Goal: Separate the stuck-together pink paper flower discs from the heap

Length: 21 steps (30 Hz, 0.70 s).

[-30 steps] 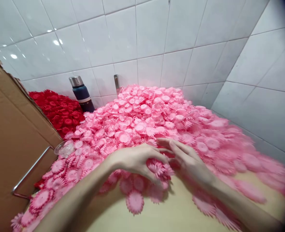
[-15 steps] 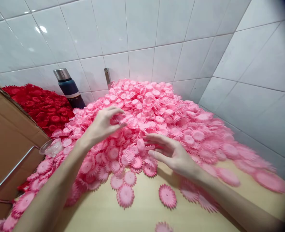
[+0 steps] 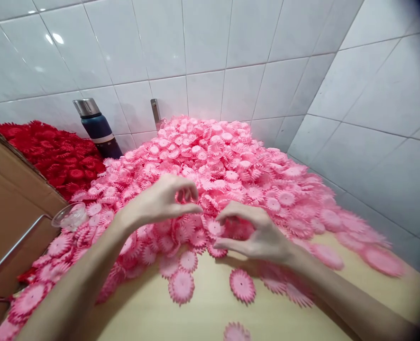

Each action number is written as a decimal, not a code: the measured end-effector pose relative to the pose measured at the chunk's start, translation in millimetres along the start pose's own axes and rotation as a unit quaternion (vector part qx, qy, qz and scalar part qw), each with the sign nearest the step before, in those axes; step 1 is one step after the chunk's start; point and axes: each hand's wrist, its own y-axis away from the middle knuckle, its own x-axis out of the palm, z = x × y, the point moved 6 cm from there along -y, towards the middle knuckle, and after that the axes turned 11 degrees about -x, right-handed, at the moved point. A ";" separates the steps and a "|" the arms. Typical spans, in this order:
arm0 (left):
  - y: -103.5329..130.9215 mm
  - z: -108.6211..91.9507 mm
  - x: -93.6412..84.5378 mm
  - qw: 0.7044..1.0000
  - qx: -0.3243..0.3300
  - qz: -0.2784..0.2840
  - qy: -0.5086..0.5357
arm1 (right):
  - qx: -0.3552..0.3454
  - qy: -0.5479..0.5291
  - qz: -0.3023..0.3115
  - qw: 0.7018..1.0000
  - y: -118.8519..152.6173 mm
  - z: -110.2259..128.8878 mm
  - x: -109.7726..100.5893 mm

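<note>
A large heap of pink serrated flower discs [image 3: 224, 156] covers the back and middle of the pale wooden table [image 3: 210, 289]. My left hand [image 3: 170, 199] is over the front of the heap, fingers curled and apart from the thumb, with nothing seen between them. Close to its right, my right hand [image 3: 252, 232] has its fingers bent and thumb apart, at the heap's front edge. A pink disc [image 3: 215, 227] shows by its fingertips, not clearly gripped. Loose pink discs lie nearer me, one [image 3: 242, 285] alone and another [image 3: 181, 286] touching its neighbours.
A red heap of discs [image 3: 50, 151] lies at the back left beside a dark blue bottle [image 3: 101, 132]. A cardboard box [image 3: 14, 194] stands at the left, near a clear plastic cup [image 3: 70, 217]. Tiled walls [image 3: 210, 47] bound the back and right.
My left hand has moved right and down, closer to my right hand. My right hand's fingers are more bent, and its thumb is lower. The view has shifted slightly.
</note>
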 end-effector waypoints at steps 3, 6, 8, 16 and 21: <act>3.8 -16.4 35.9 0.980 0.038 0.186 0.059 | -0.049 0.053 0.018 0.997 2.3 0.5 2.6; 2.5 -14.5 55.8 0.973 0.043 0.223 0.032 | -0.064 0.097 0.014 0.993 4.7 -3.8 1.5; -2.1 -7.4 58.5 0.983 0.030 0.182 -0.001 | -0.071 0.122 -0.002 0.990 4.6 -4.5 -2.0; -3.2 5.7 50.4 0.981 -0.023 0.191 -0.015 | -0.119 0.108 0.009 0.987 0.9 11.1 -0.8; -3.9 -0.2 27.8 0.993 -0.022 0.114 0.036 | -0.105 0.110 0.083 0.985 2.4 15.3 12.0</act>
